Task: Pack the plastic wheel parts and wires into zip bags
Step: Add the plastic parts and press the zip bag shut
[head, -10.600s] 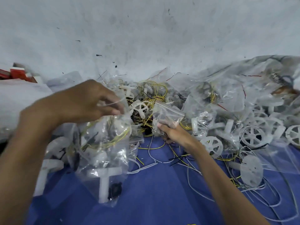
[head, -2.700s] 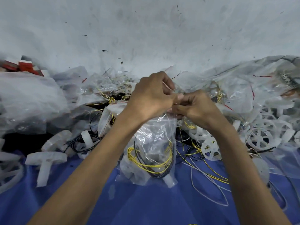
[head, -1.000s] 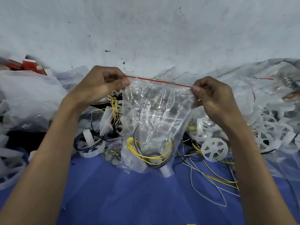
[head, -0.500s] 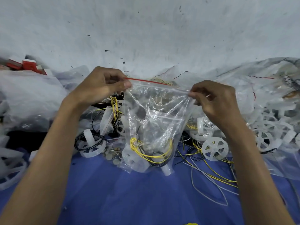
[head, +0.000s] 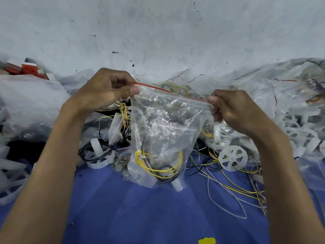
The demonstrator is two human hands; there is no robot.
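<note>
A clear zip bag (head: 163, 125) with a red strip along its top hangs upright over the blue surface. My left hand (head: 105, 90) pinches its top left corner and my right hand (head: 232, 110) pinches its top right corner. Coiled yellow and black wires (head: 158, 166) and white plastic parts lie in the bag's bottom. A white spoked wheel (head: 233, 158) lies on the surface just right of the bag. Another wheel part (head: 98, 155) wrapped in black wire lies to the left.
Loose yellow and white wires (head: 228, 191) spread over the blue surface (head: 140, 217) at the right. Piles of white wheel parts (head: 299, 124) and clear plastic bags (head: 29, 103) line both sides. Red boxes (head: 26, 69) sit far left by the grey wall.
The bag's top has tilted: my right hand has dropped a little lower while my left hand holds its corner in place. The bag's contents have stayed at the bottom.
</note>
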